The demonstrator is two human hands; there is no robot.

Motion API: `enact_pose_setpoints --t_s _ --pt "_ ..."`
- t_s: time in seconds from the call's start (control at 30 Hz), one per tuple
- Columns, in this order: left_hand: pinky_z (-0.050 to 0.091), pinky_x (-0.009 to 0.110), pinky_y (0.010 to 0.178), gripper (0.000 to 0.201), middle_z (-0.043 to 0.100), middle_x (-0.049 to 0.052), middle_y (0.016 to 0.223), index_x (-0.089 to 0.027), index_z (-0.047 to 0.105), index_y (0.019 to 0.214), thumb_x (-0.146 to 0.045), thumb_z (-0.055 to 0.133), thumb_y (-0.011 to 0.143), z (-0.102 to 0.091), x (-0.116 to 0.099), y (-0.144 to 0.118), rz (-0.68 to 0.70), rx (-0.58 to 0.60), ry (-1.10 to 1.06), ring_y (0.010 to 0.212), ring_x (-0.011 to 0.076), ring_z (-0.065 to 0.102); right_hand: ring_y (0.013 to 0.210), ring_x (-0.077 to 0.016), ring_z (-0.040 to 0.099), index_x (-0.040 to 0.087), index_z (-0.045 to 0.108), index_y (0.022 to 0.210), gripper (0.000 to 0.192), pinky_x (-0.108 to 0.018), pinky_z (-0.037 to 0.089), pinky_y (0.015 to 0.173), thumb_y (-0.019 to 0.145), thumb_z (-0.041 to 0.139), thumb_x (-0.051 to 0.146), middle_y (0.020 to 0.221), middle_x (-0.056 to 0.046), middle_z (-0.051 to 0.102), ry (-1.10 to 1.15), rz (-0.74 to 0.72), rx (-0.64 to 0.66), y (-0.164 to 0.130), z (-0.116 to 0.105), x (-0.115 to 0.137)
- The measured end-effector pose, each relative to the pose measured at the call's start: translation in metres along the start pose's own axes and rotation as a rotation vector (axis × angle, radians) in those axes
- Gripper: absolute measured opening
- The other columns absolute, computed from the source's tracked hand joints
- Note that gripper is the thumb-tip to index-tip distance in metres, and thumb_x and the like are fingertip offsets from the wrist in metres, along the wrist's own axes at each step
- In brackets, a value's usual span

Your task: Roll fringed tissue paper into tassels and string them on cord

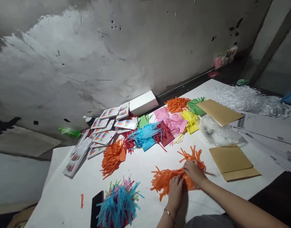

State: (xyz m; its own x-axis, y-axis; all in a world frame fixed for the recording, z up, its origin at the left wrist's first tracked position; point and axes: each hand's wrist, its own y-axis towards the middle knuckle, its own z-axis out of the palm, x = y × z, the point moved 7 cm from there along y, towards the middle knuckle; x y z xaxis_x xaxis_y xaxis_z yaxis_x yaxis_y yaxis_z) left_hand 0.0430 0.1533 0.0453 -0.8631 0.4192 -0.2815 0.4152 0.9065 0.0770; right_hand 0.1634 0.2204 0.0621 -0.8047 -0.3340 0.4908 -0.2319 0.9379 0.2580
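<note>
left hand (176,190) and right hand (192,170) lay flat, pressing orange fringed paper (169,177) on worktop (145,164) | judged light, floppy, tear-prone | best gripped at uncut edge

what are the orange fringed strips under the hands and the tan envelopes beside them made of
Orange fringed strips, under the left hand and right hand: seemingly thin matte coloured paper, with slits cut cleanly and curling limply. Tan flat envelopes: probably kraft paper, dull brown, with crisp edges lying flat.
</note>
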Motion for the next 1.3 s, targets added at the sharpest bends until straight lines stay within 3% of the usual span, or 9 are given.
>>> enact_pose_setpoints --t_s 0.27,0.37,0.47,0.6,0.67,0.73,0.87,1.13,1.3 --pt "0.048 0.048 0.100 0.049 0.066 0.008 0.124 -0.023 0.064 0.122 -0.002 0.046 0.083 -0.001 0.010 -0.001 -0.029 0.083 -0.126 0.114 0.0264 0.059 0.073 -0.0177 0.067 0.017 0.057 0.105 0.035 -0.028 0.054 0.065 0.105 0.024 0.032 0.080 -0.005 0.069 0.137 0.354 -0.482 -0.006 -0.142 -0.098" --pt "0.053 0.045 0.089 0.035 0.072 0.009 0.109 -0.022 0.073 0.101 -0.006 0.048 0.084 -0.014 0.005 0.005 -0.036 0.048 -0.184 0.100 0.0265 0.065 0.079 -0.0210 0.068 0.019 0.056 0.109 0.029 -0.033 0.055 0.070 0.103 0.032 0.034 0.086 -0.007 0.070 0.124 0.318 -0.587 -0.037 -0.202 -0.119" --pt "0.056 0.036 0.074 0.026 0.072 0.010 0.091 -0.020 0.073 0.088 -0.017 0.048 0.091 -0.056 -0.025 0.023 -0.060 -0.107 -0.326 0.084 0.0235 0.067 0.088 -0.0231 0.068 0.023 0.063 0.098 0.018 -0.043 0.049 0.092 0.097 0.048 0.032 0.092 -0.005 0.073 0.080 0.136 -0.553 -0.062 -0.235 -0.115" --pt "0.053 0.036 0.086 0.029 0.069 0.014 0.108 -0.022 0.068 0.116 -0.025 0.047 0.096 -0.135 -0.118 0.073 0.067 -0.263 -0.598 0.100 0.0231 0.064 0.098 -0.0206 0.066 0.022 0.066 0.107 0.030 -0.049 0.038 0.105 0.096 0.041 0.010 0.098 -0.005 0.072 -0.106 -0.265 -0.336 -0.072 -0.246 -0.072" --pt "0.051 0.038 0.089 0.030 0.069 0.014 0.111 -0.022 0.068 0.117 -0.031 0.050 0.095 -0.151 -0.165 0.106 0.106 -0.124 -0.724 0.102 0.0243 0.062 0.100 -0.0201 0.065 0.020 0.065 0.111 0.030 -0.049 0.038 0.106 0.096 0.041 0.009 0.101 -0.006 0.072 -0.142 -0.372 -0.317 -0.071 -0.255 -0.054" --pt "0.051 0.032 0.072 0.032 0.071 0.010 0.083 -0.018 0.075 0.094 -0.043 0.056 0.092 -0.141 -0.191 0.132 -0.023 0.153 -0.923 0.078 0.0212 0.063 0.099 -0.0194 0.066 0.019 0.065 0.113 0.028 -0.045 0.041 0.106 0.096 0.044 0.010 0.100 -0.005 0.072 -0.125 -0.419 -0.336 -0.066 -0.268 -0.043" --pt "0.030 0.021 0.049 0.044 0.055 -0.001 0.053 -0.011 0.067 0.067 -0.053 0.081 0.067 -0.099 -0.195 0.142 -0.389 0.432 -1.414 0.046 0.0075 0.042 0.088 -0.0174 0.069 0.020 0.066 0.102 0.018 -0.038 0.049 0.099 0.094 0.053 0.010 0.089 -0.003 0.072 0.045 -0.355 -0.465 -0.057 -0.289 -0.044" --pt "0.034 0.020 0.048 0.050 0.055 -0.002 0.051 -0.014 0.060 0.064 -0.055 0.087 0.057 -0.051 -0.194 0.129 -0.620 0.052 -1.716 0.043 0.0067 0.045 0.086 -0.0202 0.073 0.024 0.070 0.102 0.015 -0.024 0.062 0.070 0.090 0.065 0.033 0.094 -0.006 0.074 0.591 0.067 -0.401 -0.063 -0.251 -0.083" --pt "0.043 0.024 0.050 0.048 0.060 0.001 0.055 -0.014 0.067 0.073 -0.056 0.085 0.059 -0.059 -0.199 0.140 -0.536 0.101 -1.501 0.047 0.0117 0.055 0.077 -0.0180 0.074 0.026 0.073 0.098 0.017 -0.021 0.061 0.070 0.093 0.059 0.034 0.087 -0.005 0.076 0.671 0.141 -0.372 -0.076 -0.230 -0.105"
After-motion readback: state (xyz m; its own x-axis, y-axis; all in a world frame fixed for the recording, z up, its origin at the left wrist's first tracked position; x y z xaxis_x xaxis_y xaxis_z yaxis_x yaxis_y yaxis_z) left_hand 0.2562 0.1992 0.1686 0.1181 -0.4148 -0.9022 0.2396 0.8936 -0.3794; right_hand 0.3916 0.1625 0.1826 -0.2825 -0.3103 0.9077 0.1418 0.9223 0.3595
